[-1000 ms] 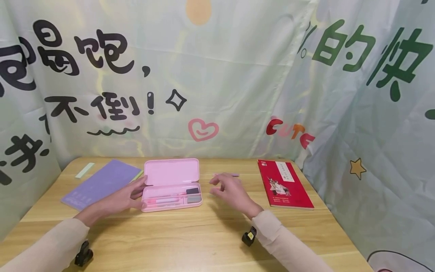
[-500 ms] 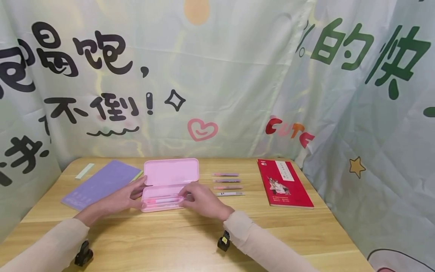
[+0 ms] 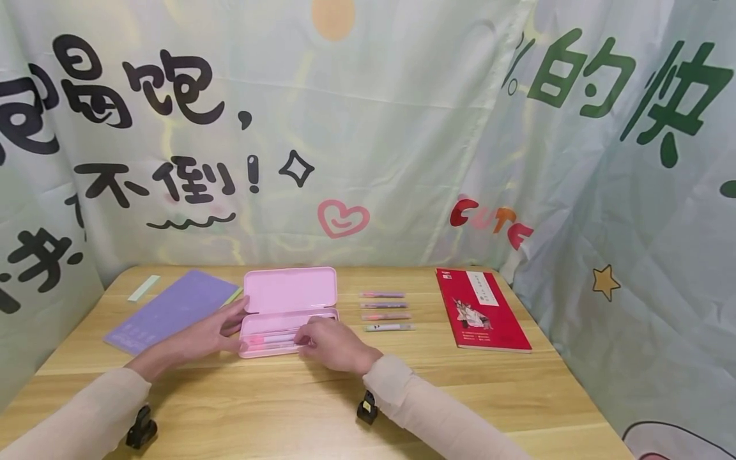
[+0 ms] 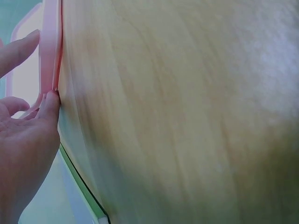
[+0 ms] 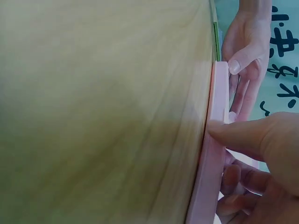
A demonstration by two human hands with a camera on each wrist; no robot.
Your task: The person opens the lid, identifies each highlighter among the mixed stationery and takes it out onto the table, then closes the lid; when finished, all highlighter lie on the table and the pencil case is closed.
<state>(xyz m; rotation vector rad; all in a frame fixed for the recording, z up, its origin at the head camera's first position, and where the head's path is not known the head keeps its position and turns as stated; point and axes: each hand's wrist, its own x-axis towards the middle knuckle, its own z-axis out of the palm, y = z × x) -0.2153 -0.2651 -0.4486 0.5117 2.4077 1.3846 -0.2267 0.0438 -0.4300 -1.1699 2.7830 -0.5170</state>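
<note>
The pink pencil case (image 3: 290,291) lies with its lid raised and several pens (image 3: 270,339) in its tray. My left hand (image 3: 201,337) holds the case's left end; its thumb (image 4: 49,105) touches the front corner. Over the tray's right half is my right hand (image 3: 336,345), its fingertips among the pens. In the right wrist view its thumb (image 5: 240,135) lies against the pink front wall (image 5: 212,172), and its other fingers curl behind that wall. I cannot tell whether they grasp a pen. The right hand hides the tray's right part.
Right of the case several pens (image 3: 386,317) lie in parallel on the wooden table (image 3: 322,415). A red book (image 3: 480,313) is farther right. Left are a purple book (image 3: 178,310) and a pale green strip (image 3: 144,288). A printed curtain (image 3: 391,128) hangs behind.
My right hand has come left from beside the row of pens into the pencil case, uncovering the row. It has since slid slightly farther left. My left hand stays in place.
</note>
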